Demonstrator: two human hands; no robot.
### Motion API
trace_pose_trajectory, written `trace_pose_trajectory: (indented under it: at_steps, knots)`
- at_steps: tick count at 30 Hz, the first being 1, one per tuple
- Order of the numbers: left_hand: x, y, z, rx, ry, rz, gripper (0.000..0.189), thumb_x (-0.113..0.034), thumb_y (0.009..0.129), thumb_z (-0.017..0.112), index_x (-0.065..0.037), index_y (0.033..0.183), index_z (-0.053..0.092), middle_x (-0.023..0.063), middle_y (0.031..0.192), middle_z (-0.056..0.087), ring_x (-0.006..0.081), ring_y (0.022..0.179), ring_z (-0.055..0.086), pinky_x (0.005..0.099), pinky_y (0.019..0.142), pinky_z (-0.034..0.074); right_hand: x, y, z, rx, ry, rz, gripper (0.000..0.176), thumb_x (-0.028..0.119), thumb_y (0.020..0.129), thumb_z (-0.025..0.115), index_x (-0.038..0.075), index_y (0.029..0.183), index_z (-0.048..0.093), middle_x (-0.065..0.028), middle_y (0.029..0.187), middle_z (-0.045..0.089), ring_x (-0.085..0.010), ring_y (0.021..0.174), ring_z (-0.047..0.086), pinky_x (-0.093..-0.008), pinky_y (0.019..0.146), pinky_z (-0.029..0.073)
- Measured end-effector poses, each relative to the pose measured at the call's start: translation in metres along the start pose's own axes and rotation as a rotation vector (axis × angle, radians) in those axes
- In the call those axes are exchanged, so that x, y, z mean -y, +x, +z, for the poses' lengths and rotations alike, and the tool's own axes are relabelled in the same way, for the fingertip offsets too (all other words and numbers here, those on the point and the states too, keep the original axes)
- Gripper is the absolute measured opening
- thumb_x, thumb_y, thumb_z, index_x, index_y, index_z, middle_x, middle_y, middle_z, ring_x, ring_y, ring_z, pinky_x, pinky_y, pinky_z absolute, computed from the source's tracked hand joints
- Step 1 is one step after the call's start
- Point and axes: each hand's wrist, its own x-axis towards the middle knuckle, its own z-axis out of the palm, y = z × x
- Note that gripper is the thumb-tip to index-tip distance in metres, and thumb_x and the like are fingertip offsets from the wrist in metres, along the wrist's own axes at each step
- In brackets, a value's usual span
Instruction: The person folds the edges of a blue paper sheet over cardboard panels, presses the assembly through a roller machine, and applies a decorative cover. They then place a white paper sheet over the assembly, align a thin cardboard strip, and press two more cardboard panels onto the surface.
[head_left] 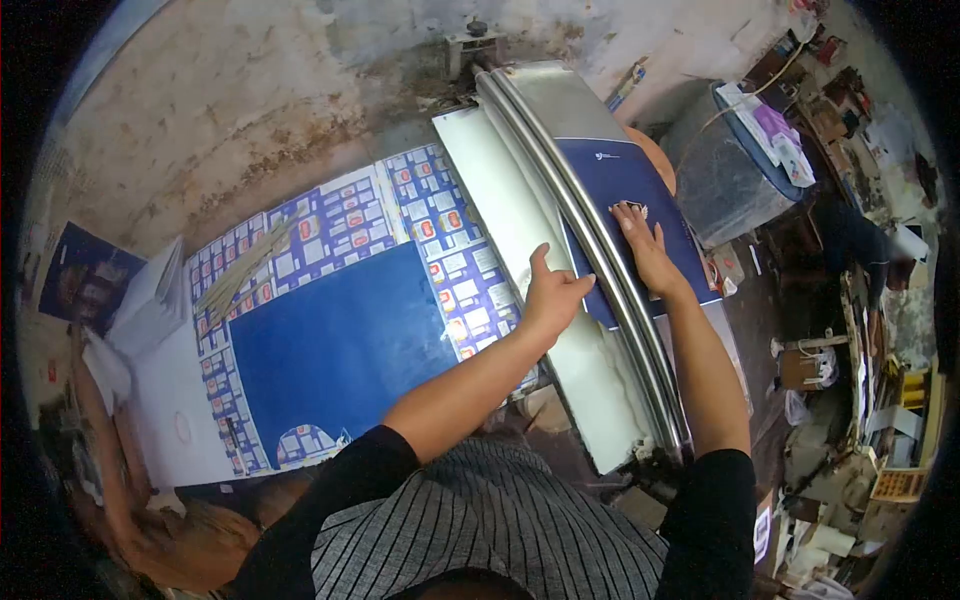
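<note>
A dark blue printed sheet with a small white logo lies between the metal rollers of a machine. Part of it shows on the right, and a strip comes out on the left side. My right hand rests flat on the right part, fingers stretched out. Just left of the rollers is my left hand, over the machine's pale bed by the sheet's edge. Its thumb and forefinger are spread; the other fingers are partly hidden.
A plain blue sheet lies on a patterned cover at left, near thin strips. Another person's arm is at far left beside white papers. A large plastic tub stands at right, before cluttered shelves.
</note>
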Motion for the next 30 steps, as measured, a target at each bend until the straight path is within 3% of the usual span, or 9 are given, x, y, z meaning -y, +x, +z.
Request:
trace_pose_trajectory:
  at_steps: [2, 5, 8, 12, 17, 22, 24, 26, 30]
  knots:
    - [-0.007, -0.003, -0.005, -0.088, 0.017, 0.053, 0.096, -0.009, 0.083, 0.075, 0.002, 0.152, 0.009, 0.0076, 0.081, 0.064, 0.0140, 0.072, 0.059, 0.0269, 0.064, 0.048, 0.002, 0.002, 0.003, 0.018, 0.097, -0.027, 0.067, 0.052, 0.104, 0.016, 0.010, 0.155, 0.029, -0.0123, 0.164, 0.020, -0.0275, 0.153, 0.008, -0.0479, 0.120, -0.008]
    - [-0.014, -0.024, -0.028, -0.129, 0.051, 0.140, 0.101, -0.007, 0.081, 0.075, 0.002, 0.152, 0.004, 0.0074, 0.076, 0.063, 0.0140, 0.067, 0.059, 0.0268, 0.062, 0.049, 0.022, 0.001, 0.009, 0.008, 0.512, -0.053, 0.067, 0.048, 0.105, 0.032, 0.000, 0.151, 0.032, -0.0221, 0.157, 0.030, -0.0260, 0.147, 0.028, -0.0346, 0.119, 0.019]
    - [-0.039, -0.071, -0.064, -0.132, -0.009, 0.235, 0.099, -0.001, 0.082, 0.071, -0.001, 0.152, 0.001, 0.0055, 0.072, 0.062, 0.0112, 0.062, 0.059, 0.0254, 0.058, 0.048, 0.151, -0.044, 0.007, -0.221, -0.128, -0.135, 0.062, 0.052, 0.095, 0.055, -0.002, 0.124, 0.055, -0.0290, 0.123, 0.061, -0.0417, 0.116, 0.059, -0.0434, 0.097, 0.047]
    - [-0.052, -0.126, -0.115, -0.167, -0.084, 0.416, 0.098, 0.006, 0.082, 0.068, -0.007, 0.153, 0.000, 0.0051, 0.077, 0.062, 0.0096, 0.068, 0.059, 0.0248, 0.067, 0.050, 0.267, -0.071, 0.058, -0.141, -0.459, -0.271, 0.050, 0.046, 0.090, 0.058, -0.004, 0.097, 0.054, -0.0270, 0.080, 0.069, -0.0420, 0.078, 0.070, -0.0491, 0.071, 0.056]
    - [-0.055, -0.191, -0.176, -0.179, -0.181, 0.607, 0.095, 0.005, 0.086, 0.067, -0.008, 0.153, 0.000, 0.0110, 0.096, 0.065, 0.0169, 0.083, 0.064, 0.0298, 0.079, 0.052, 0.369, -0.101, 0.102, -0.127, -0.796, -0.530, 0.027, 0.020, 0.079, 0.065, -0.002, 0.095, 0.063, -0.0206, 0.084, 0.070, -0.0339, 0.078, 0.072, -0.0436, 0.067, 0.059]
    - [-0.048, -0.256, -0.251, -0.077, -0.444, 0.603, 0.081, -0.006, 0.097, 0.059, -0.009, 0.155, 0.002, 0.0147, 0.116, 0.061, 0.0195, 0.105, 0.059, 0.0357, 0.093, 0.047, 0.462, -0.138, 0.113, -0.184, -0.823, -0.608, 0.023, 0.015, 0.080, 0.062, -0.002, 0.096, 0.061, -0.0229, 0.084, 0.069, -0.0393, 0.079, 0.069, -0.0487, 0.072, 0.055]
    - [0.002, -0.234, -0.284, 0.007, -0.436, 0.290, 0.059, -0.026, 0.103, 0.052, -0.014, 0.153, 0.023, 0.0103, 0.132, 0.058, 0.0217, 0.119, 0.055, 0.0405, 0.101, 0.044, 0.511, -0.163, 0.103, -0.114, -0.844, -0.506, 0.025, 0.014, 0.080, 0.061, -0.003, 0.099, 0.061, -0.0251, 0.089, 0.069, -0.0410, 0.083, 0.067, -0.0474, 0.074, 0.054]
    - [0.035, -0.222, -0.295, 0.041, -0.397, -0.004, 0.052, -0.030, 0.103, 0.052, -0.013, 0.149, 0.034, 0.0055, 0.132, 0.059, 0.0188, 0.126, 0.051, 0.0390, 0.103, 0.041, 0.551, -0.184, 0.084, -0.075, -0.790, -0.490, 0.033, 0.014, 0.082, 0.060, -0.003, 0.110, 0.062, -0.0207, 0.093, 0.070, -0.0372, 0.085, 0.068, -0.0426, 0.078, 0.054]
    - [0.084, -0.200, -0.322, 0.163, -0.440, -0.001, 0.056, -0.034, 0.097, 0.058, -0.011, 0.145, 0.040, 0.0084, 0.134, 0.059, 0.0211, 0.126, 0.053, 0.0411, 0.104, 0.042, 0.555, -0.222, 0.021, -0.149, -0.010, -0.551, 0.052, 0.020, 0.087, 0.060, 0.004, 0.137, 0.056, -0.0105, 0.111, 0.067, -0.0224, 0.093, 0.064, -0.0352, 0.087, 0.051]
